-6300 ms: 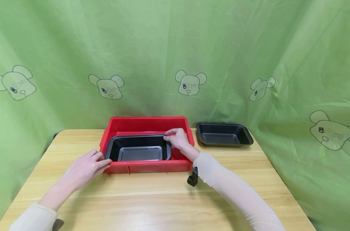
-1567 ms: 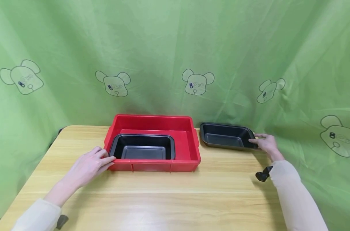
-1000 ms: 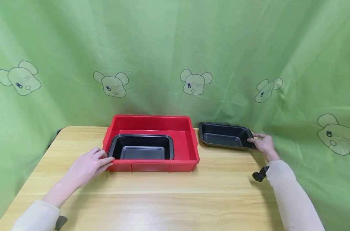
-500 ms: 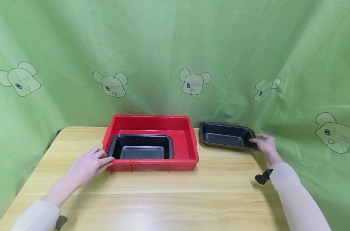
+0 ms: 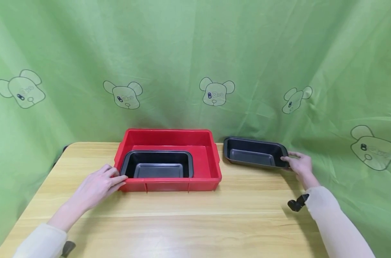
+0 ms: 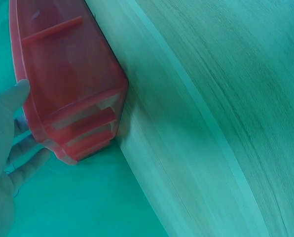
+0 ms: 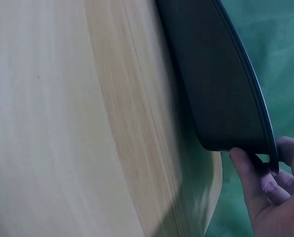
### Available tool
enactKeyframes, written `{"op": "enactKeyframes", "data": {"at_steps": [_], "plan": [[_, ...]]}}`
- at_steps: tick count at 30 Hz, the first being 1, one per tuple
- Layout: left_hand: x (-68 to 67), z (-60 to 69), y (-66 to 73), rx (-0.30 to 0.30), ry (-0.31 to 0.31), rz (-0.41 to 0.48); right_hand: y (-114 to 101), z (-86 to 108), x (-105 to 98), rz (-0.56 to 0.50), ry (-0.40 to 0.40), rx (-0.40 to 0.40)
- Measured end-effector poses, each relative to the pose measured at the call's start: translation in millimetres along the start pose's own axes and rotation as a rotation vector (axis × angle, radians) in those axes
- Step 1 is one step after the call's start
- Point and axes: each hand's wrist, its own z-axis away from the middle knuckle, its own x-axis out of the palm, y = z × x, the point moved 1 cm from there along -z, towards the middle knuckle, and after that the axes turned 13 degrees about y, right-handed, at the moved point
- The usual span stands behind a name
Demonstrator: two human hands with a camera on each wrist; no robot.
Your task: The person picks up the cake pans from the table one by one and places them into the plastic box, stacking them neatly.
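Inside a red plastic bin, against its left and front sides, lies a black loaf pan. My left hand holds the bin's front left corner; in the left wrist view the thumb is on the front of the rim and the fingers reach behind the end. To the right of the bin, a second black loaf pan sits at a slight angle. My right hand pinches its right end by the rim. In the right wrist view, fingers are above and below that rim.
The wooden table carries the bin and second pan along its far edge. Behind them hangs a green curtain with printed mouse heads, folding close by on the right. Black cameras are strapped at both wrists.
My right hand has left the pan in the bin and taken the second pan's right end. Over the last second that pan has shifted slightly right. My left hand stays at the bin's corner.
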Motion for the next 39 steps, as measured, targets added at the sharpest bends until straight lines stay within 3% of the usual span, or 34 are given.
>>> {"op": "enactKeyframes", "data": {"at_steps": [19, 39], "plan": [[-3.4, -2.0, 0.8, -0.017, -0.034, -0.001, -28.7, 33.5, -13.8, -0.26, 0.024, 0.111], [-3.6, -2.7, 0.4, -0.003, -0.04, 0.005, -55.7, 67.0, -10.4, -0.429, 0.01, 0.125]]}}
